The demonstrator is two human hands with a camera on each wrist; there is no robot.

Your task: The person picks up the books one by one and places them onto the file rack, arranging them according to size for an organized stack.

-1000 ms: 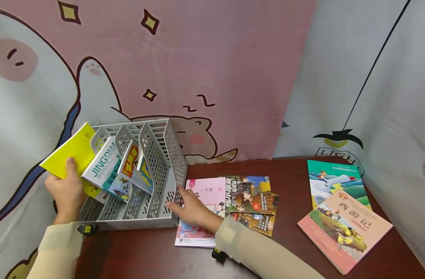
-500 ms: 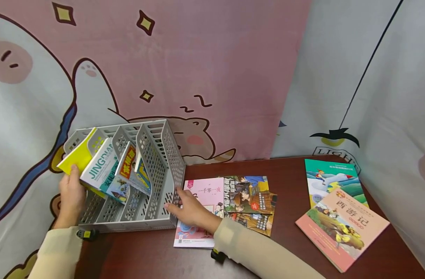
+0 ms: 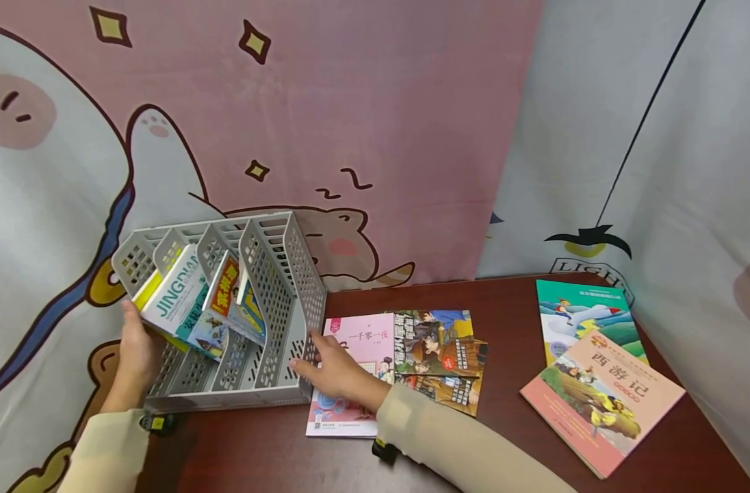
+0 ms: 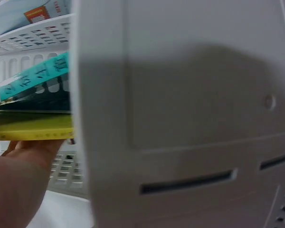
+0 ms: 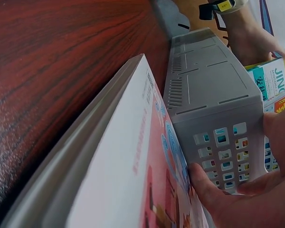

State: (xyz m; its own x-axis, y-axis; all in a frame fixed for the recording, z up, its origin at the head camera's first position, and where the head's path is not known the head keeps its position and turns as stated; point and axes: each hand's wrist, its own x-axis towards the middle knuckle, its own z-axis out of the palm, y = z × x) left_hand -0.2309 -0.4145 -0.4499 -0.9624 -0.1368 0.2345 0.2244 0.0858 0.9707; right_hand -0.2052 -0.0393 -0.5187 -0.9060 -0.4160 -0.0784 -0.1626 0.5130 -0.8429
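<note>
A grey file rack [image 3: 224, 398] with slanted dividers stands on the table at the left. My left hand [image 3: 137, 352] reaches into its left end and touches the yellow book [image 4: 33, 127]; its fingertips are partly hidden. Against that book leans a white and teal book [image 3: 180, 298] marked "JINGDIAN". My right hand [image 3: 344, 366] grips the rack's right side wall, thumb on the inner side, fingers outside, as the right wrist view shows. Beneath this hand lies a pink book [image 3: 365, 335].
Two dark illustrated books [image 3: 436, 346] overlap beside the pink one. Farther right, a salmon-coloured book [image 3: 621, 438] lies partly over a green one [image 3: 581, 298]. Another compartment holds a red-titled book [image 3: 226, 287]. A printed cloth [image 3: 381, 103] hangs behind the table [image 3: 276, 452].
The yellow book has gone from above the rack down into its left end. My left hand has moved right and lower with it. My right hand keeps its place on the rack wall.
</note>
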